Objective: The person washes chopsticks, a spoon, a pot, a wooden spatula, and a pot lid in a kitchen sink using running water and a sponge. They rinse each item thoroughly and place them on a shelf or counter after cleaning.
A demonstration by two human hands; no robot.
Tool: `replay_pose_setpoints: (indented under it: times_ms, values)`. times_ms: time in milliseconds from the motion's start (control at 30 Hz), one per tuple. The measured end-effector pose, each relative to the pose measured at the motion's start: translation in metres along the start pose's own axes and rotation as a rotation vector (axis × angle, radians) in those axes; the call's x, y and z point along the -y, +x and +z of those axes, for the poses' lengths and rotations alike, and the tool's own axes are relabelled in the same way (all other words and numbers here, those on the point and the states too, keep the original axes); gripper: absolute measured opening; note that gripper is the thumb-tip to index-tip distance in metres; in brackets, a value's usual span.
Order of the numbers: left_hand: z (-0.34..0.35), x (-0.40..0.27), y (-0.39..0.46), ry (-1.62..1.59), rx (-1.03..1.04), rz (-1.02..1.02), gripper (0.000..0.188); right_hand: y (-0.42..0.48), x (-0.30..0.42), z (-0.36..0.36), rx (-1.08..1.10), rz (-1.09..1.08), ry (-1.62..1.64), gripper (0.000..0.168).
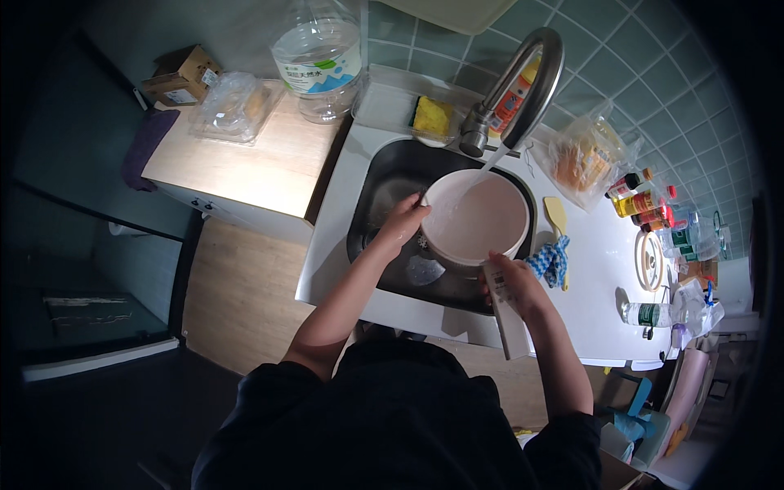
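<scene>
A pale round cooking pot is held tilted over the dark sink basin. Water streams into it from the curved metal faucet. My right hand grips the pot's broad, light-coloured handle, which bears a printed label. At the pot's left rim is my left hand, its thumb against the rim; a small dark piece shows at its fingertips, and I cannot tell what it is. Under the pot, a crumpled clear piece of plastic lies on the basin floor near the drain.
Right of the sink lie a yellow spatula and a blue-and-white cloth. A bagged loaf of bread and several sauce bottles line the tiled wall. Behind the sink sits a yellow sponge. A large water bottle stands on the left cabinet.
</scene>
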State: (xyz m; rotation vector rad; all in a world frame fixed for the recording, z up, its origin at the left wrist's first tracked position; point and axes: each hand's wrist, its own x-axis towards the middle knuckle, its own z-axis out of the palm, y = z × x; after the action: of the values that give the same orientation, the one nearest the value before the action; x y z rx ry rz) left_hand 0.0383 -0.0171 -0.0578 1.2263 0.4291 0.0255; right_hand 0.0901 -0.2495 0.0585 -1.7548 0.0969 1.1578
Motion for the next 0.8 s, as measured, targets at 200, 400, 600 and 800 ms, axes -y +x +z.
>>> replay_pose_setpoints:
  times_ms: [200, 400, 600, 800]
  values:
    - [-0.005, -0.018, 0.011, 0.178, -0.138, 0.094, 0.046, -0.014, -0.014, -0.018, 0.068, 0.055, 0.013, 0.039]
    - [0.015, -0.082, 0.068, 0.528, -0.018, 0.603, 0.022, -0.007, -0.002, 0.01, 0.164, 0.075, 0.179, 0.038]
    - [0.056, -0.118, 0.112, 1.013, 0.095, 0.915, 0.03, -0.004, -0.005, 0.001, 0.075, 0.146, 0.279, 0.03]
    - [0.083, -0.095, 0.149, 1.276, 0.172, 1.085, 0.028, -0.012, -0.006, 0.009, 0.203, 0.171, 0.373, 0.031]
